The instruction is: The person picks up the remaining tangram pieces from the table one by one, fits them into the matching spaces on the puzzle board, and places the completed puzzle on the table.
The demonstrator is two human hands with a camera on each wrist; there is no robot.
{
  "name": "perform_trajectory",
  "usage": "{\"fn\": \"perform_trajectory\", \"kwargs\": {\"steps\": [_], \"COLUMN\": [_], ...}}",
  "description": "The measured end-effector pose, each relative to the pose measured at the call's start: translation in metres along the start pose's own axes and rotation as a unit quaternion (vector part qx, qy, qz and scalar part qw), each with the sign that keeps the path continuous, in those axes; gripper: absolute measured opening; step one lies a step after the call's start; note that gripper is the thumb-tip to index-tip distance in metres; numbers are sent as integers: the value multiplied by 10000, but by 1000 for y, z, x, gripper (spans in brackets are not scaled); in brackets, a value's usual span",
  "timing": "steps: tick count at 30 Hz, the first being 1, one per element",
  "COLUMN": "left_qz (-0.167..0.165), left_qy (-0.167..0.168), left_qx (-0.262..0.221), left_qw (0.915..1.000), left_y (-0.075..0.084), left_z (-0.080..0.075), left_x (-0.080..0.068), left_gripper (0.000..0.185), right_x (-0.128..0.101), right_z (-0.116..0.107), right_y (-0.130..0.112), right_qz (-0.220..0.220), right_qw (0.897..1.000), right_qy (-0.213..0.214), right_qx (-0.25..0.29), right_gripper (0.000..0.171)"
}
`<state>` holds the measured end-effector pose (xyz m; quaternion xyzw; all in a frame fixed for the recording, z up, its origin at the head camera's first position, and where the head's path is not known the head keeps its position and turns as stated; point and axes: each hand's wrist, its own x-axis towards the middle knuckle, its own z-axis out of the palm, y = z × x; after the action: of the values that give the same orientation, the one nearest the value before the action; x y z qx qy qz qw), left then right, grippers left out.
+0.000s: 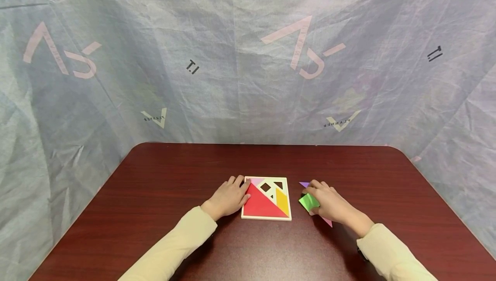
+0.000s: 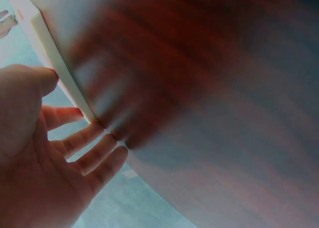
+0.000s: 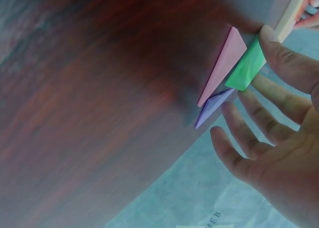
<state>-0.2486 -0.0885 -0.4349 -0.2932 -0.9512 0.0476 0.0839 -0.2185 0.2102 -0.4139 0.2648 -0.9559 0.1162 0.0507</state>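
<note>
A square wooden puzzle tray point(image 1: 286, 217) lies mid-table and holds a red triangle point(image 1: 260, 205), a yellow piece point(image 1: 283, 201) and a pale pink piece in its top left corner. My left hand point(image 1: 241, 187) rests flat against the tray's left edge point(image 2: 56, 61), fingers point(image 2: 82, 138) straight. My right hand point(image 1: 312, 195) is just right of the tray and pinches a green piece point(image 1: 308, 202) point(image 3: 245, 69) between thumb point(image 3: 281, 51) and forefinger, tilted off the table. A purple triangle point(image 1: 304, 184) point(image 3: 213, 106) and a pink triangle point(image 1: 328, 222) point(image 3: 223, 63) lie flat beside that hand.
The dark red wooden table point(image 1: 155, 195) has rounded far corners and is walled at the back and sides by a pale grey printed sheet point(image 1: 248, 57). The tray shows bare cut-outs near its top right.
</note>
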Motion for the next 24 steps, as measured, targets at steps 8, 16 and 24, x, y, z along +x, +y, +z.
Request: {"fn": "perform_trajectory", "kwargs": {"steps": [8, 16, 24], "left_qz": [35, 22, -18], "left_qy": [57, 20, -6], "left_qx": [-12, -64, -129], "left_qw": [10000, 10000, 9999], "left_y": [0, 0, 0], "left_z": [0, 1, 2], "left_x": [0, 1, 0], "left_gripper": [45, 46, 45], "right_x": [0, 0, -1], "right_z": [1, 2, 0], "right_y": [1, 2, 2], "right_qz": [26, 61, 111], "right_qw": [10000, 9999, 9999], "right_qy": [-59, 33, 64], "right_qx": [-4, 77, -113], "right_gripper": [49, 42, 44]}}
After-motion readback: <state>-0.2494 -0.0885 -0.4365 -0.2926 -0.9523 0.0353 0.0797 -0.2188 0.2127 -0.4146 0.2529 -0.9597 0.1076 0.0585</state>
